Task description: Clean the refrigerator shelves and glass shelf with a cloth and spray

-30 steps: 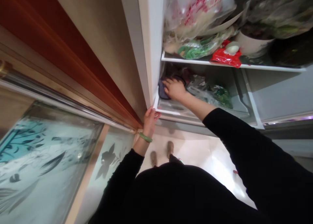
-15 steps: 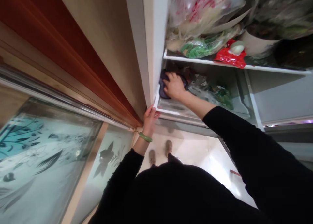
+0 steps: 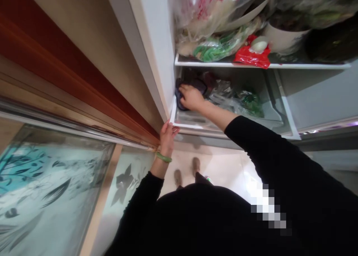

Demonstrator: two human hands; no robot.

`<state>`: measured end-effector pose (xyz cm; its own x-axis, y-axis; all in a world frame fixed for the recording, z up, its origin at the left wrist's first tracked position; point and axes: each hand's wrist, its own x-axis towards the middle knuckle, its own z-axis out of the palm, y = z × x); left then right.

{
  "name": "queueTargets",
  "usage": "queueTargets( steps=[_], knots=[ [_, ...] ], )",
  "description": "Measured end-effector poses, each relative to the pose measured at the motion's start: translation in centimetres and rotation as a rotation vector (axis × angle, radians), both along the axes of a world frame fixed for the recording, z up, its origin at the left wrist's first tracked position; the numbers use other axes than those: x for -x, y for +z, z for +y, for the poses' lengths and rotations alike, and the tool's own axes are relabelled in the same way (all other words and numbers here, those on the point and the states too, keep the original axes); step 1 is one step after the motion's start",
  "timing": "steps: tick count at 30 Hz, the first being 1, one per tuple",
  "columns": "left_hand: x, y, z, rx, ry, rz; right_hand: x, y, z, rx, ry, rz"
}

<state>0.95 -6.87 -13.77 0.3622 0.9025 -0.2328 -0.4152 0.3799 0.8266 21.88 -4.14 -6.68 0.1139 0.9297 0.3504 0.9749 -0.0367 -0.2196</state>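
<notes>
My right hand (image 3: 191,98) reaches into a pulled-out clear fridge drawer with a white rim (image 3: 190,126). Its fingers press a dark cloth (image 3: 180,103) against the drawer's left side, and part of the cloth lies under the palm. At the front left corner of the rim, my left hand (image 3: 167,136) grips the edge between thumb and fingers. A green bangle (image 3: 163,157) circles the left wrist. Plastic bags (image 3: 223,95), some with green contents (image 3: 253,103), lie in the drawer to the right of my right hand.
Above the drawer, a shelf edge (image 3: 212,65) carries plastic bags, a red bag (image 3: 253,58) with a pale egg (image 3: 258,44), and a white bowl (image 3: 285,39). The fridge's side wall (image 3: 156,36) stands close on the left, beside glass panels (image 3: 36,181) with leaf patterns.
The view has turned slightly, so the fridge sits further left. Both hands keep about the same places on the cloth and the drawer corner.
</notes>
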Motion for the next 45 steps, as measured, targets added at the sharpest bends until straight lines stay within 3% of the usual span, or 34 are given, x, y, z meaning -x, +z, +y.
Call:
queueTargets(
  steps=[6, 8, 12, 14, 18, 20, 23, 26, 28, 31, 34, 37, 40, 42, 45],
  knots=[
    [0.0, 0.5, 0.2, 0.023, -0.011, 0.023, 0.9, -1.6, -4.5, -0.017, 0.269, -0.038],
    [0.1, 0.6, 0.3, 0.013, -0.018, 0.034, 0.1, -1.4, -3.3, -0.018, 0.223, -0.02],
    [0.2, 0.7, 0.3, -0.013, -0.025, 0.078, -1.9, -0.9, 1.8, -0.017, -0.02, 0.055],
    [0.2, 0.8, 0.3, -0.011, -0.021, 0.1, -1.7, -1.1, 2.2, -0.041, -0.027, 0.075],
    [0.0, 1.0, 0.3, 0.005, -0.014, 0.124, -0.9, -2.4, -1.7, -0.088, 0.249, 0.071],
    [0.0, 1.0, 0.3, 0.008, -0.012, 0.125, -1.7, -2.7, -2.4, -0.084, 0.314, 0.084],
    [0.0, 0.9, 0.3, -0.003, -0.01, 0.121, -3.2, -2.6, 0.3, -0.038, 0.19, 0.126],
    [0.1, 0.6, 0.2, -0.047, -0.019, 0.115, -2.2, -2.7, 2.3, 0.018, 0.045, 0.146],
    [0.0, 0.3, 0.3, -0.093, -0.002, 0.135, -0.1, -3.2, 0.6, 0.03, 0.066, 0.132],
    [-0.4, -0.4, 0.5, -0.168, 0.058, 0.204, 2.5, -4.1, -4.5, 0.004, 0.25, 0.096],
    [-0.6, -1.2, 0.8, -0.269, 0.086, 0.266, 2.2, -4.2, -6.5, 0.0, 0.369, 0.086],
    [-0.3, -2.0, 0.9, -0.415, 0.144, 0.342, 1.3, -3.6, -4.0, 0.024, 0.204, 0.123],
    [0.4, -2.1, 0.6, -0.6, 0.242, 0.419, 3.1, -3.5, -2.2, 0.012, 0.031, 0.159],
    [0.8, -1.6, 0.4, -0.751, 0.284, 0.453, 5.5, -3.8, -3.6, -0.006, 0.065, 0.143],
    [0.8, -0.1, -0.1, -0.991, 0.278, 0.537, 7.5, -4.6, -8.6, -0.023, 0.175, 0.085]
  ],
)
